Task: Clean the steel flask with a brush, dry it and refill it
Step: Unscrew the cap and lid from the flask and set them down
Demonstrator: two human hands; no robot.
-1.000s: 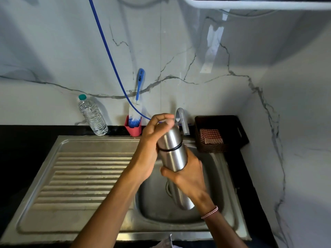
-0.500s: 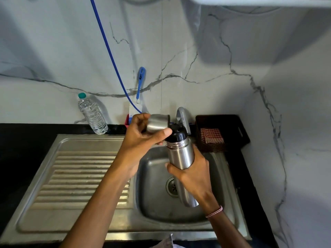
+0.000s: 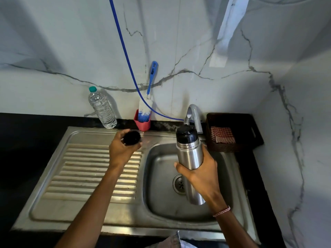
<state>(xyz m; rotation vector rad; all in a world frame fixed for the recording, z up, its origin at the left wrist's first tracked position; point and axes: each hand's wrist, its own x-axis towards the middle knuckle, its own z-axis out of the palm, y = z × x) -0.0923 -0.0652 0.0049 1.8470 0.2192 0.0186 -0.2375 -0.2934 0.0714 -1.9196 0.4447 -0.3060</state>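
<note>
Countertop (image 3: 21, 133): brush (image 3: 145, 109) in red holder (image 3: 142, 125)

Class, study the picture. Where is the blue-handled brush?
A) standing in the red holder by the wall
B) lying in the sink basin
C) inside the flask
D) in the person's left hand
A: the brush stands bristles-down in the red holder; the left hand holds only the cap, and the right hand grips the steel flask.

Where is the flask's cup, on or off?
Off: the left hand holds the cup away from the steel flask, whose black stopper shows.
</note>
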